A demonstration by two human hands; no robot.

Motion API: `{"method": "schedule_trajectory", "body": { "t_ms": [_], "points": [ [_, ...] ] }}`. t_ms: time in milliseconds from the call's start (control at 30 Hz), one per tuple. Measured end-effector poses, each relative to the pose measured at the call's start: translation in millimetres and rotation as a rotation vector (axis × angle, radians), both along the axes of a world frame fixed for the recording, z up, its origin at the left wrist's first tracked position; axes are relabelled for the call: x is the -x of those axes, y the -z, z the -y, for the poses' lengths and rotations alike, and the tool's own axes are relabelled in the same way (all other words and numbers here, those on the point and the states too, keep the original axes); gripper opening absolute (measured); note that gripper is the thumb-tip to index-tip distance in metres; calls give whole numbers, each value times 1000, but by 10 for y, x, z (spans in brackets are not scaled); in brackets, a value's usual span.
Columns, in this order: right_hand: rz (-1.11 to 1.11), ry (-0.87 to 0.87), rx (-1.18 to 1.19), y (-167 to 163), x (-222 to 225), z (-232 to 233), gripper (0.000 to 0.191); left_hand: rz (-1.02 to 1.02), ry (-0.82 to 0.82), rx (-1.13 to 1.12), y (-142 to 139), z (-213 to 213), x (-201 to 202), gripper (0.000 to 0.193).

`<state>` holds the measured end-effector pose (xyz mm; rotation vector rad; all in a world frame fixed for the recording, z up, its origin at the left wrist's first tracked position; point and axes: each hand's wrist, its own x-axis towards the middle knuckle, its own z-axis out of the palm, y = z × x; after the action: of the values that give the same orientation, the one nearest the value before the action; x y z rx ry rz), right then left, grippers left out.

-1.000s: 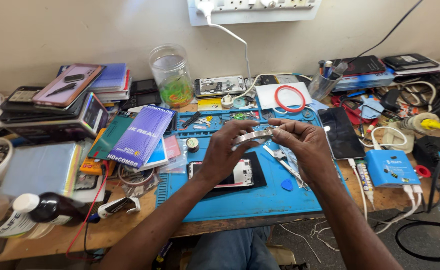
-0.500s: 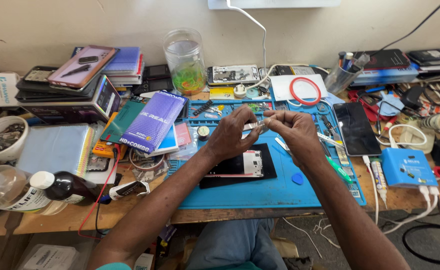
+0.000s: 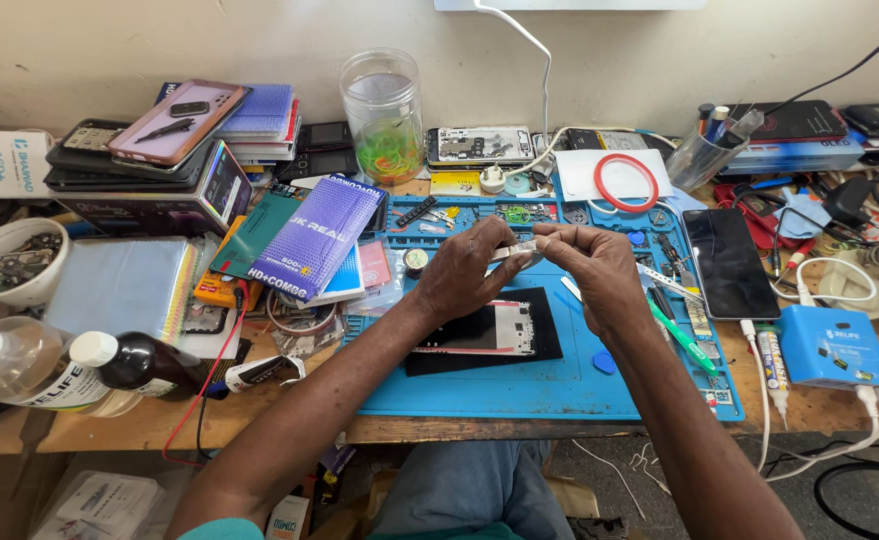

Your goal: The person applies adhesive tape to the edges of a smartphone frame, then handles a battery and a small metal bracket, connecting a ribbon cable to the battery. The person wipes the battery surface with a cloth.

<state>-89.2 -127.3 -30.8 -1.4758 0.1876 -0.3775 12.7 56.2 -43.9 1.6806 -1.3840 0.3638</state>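
Observation:
My left hand [image 3: 464, 270] and my right hand [image 3: 591, 265] meet above the blue work mat [image 3: 559, 385], both pinching a small pale strip-like part [image 3: 515, 249] between their fingertips. Directly below them an opened phone frame [image 3: 489, 328] lies on a black pad [image 3: 549, 345] on the mat. The part is too small to identify further.
A black phone [image 3: 727, 262], green-handled tool [image 3: 681, 338] and blue box with cables [image 3: 835, 345] lie right. Purple packets [image 3: 317, 235], stacked phones and books [image 3: 174, 140], a clear jar [image 3: 384, 115], bottles [image 3: 109, 365] and a white bowl [image 3: 14, 262] crowd the left.
My hands stay together on the small part, shifting only slightly; the camera has tilted and moved, so the bench sits differently in view.

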Motion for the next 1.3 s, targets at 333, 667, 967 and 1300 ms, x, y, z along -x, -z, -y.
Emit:
{"method": "schedule_trajectory", "body": {
  "t_ms": [333, 667, 967, 1300],
  "points": [
    [-31, 3, -61, 15, -39, 45, 18, -14, 11, -82, 4, -187, -65, 17],
    [-29, 6, -61, 46, -70, -2, 14, -5, -68, -43, -16, -85, 24, 21],
    [0, 13, -134, 94, -79, 82, 12, -31, -58, -24, -37, -246, -35, 19],
    [-66, -33, 7, 56, -19, -4, 30, -57, -70, -43, -12, -90, 69, 34]
  ]
}}
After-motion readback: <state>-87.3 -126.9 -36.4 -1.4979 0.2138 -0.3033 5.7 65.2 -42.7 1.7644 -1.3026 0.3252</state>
